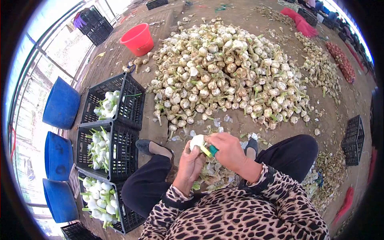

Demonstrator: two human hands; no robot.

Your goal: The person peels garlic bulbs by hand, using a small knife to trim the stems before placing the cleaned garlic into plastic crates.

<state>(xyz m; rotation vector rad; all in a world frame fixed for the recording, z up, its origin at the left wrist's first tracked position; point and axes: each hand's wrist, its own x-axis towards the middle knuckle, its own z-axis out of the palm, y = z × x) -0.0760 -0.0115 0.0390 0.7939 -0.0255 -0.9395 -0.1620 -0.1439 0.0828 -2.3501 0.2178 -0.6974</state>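
Note:
My left hand (189,165) is closed around a white, peeled-looking garlic bulb (197,141), its cut green stem pointing down to the right. Close against it, my right hand (227,151) grips a small green-handled tool (213,150); its working end is hidden by the fingers and the bulb. Both hands meet over my lap, between my bent knees. Loose skins and leaf scraps (216,174) lie on the ground below them. Ahead spreads a large pile of untrimmed garlic (224,76) with dirty outer skins.
To my left, black crates (111,156) hold clean white bulbs with stems, beside several blue tubs (60,105). A red bucket (138,40) stands behind the pile's left side. On the right are a black crate (353,140), a red net sack (341,62) and more scraps (330,176).

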